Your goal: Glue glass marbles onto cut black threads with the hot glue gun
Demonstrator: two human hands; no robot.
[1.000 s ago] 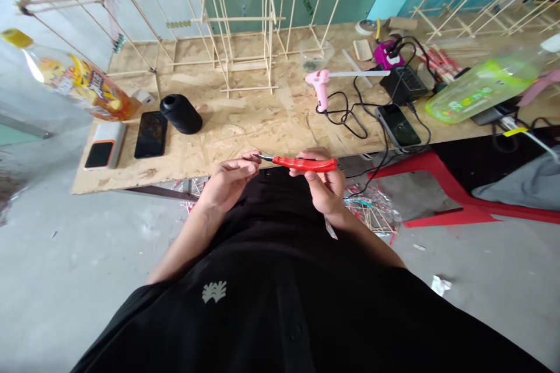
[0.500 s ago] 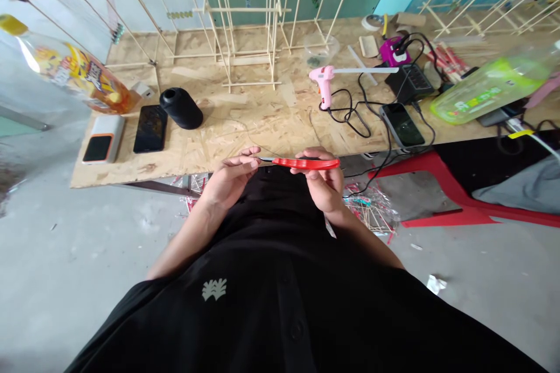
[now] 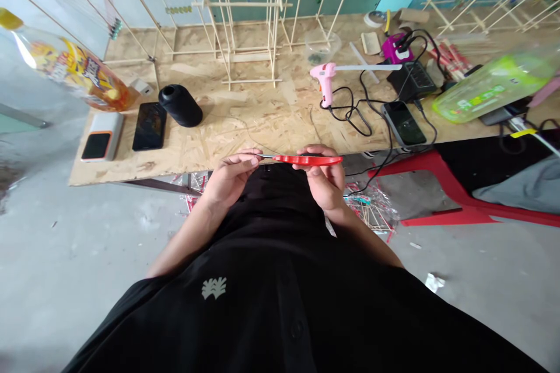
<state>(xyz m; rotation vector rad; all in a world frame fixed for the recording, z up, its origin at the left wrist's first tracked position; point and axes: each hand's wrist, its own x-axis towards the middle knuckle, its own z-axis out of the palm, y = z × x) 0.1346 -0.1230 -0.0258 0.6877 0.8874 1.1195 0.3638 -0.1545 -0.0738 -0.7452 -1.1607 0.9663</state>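
My right hand (image 3: 326, 178) is closed around the red handle of a slim tool (image 3: 310, 160), held level and seen edge-on. Its narrow metal end points left; whether it is scissors or pliers I cannot make out. My left hand (image 3: 231, 178) pinches at the tip of that metal end with thumb and fingers. A thin dark thread (image 3: 247, 127) runs over the tabletop from near a black thread cone (image 3: 180, 106) toward the space between my hands. Where the thread ends is hidden.
Stick frames (image 3: 249, 6) stand along the back of the board table (image 3: 219, 140). To the left are a drink bottle (image 3: 83, 73), a phone (image 3: 149, 126) and a white device (image 3: 102, 137). A pink glue gun (image 3: 324, 81), cables and a green bottle (image 3: 490, 87) lie right. A red chair (image 3: 437, 178) stands beside me.
My hands and the red-handled tool stay almost in place, with the tool shifted very slightly right and up. The view has moved a little. Both grips look the same.
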